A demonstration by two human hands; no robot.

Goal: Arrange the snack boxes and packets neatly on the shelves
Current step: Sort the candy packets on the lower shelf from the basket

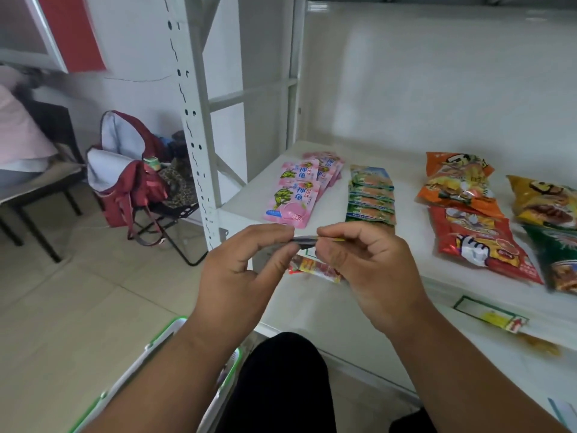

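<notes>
A small flat packet [304,240], seen edge-on and too thin to read, is hanging between both hands just in front of the shelf's [406,170] front edge. The left hand [240,270] is pinching its left end between thumb and fingers; the right hand [368,264] is pinching the right end, its grip clamped too. Just below them a red packet [315,267] is lying at the shelf's lip, partly hidden by the fingers.

On the shelf, pink packets [296,189] are lying fanned near the left corner, their front one close to the edge. Green packets [371,198] are sitting overlapped in a row just beside them, with a bare strip between the two groups. Farther right, an orange bag [456,179], a red bag [480,242], a yellow bag [543,201] and a green bag [559,254] are lying close together. The back of the shelf is showing bare white surface.

The upright post [195,120] is standing at the shelf's left end; beyond it a red bag is resting on a folding chair [162,220].
</notes>
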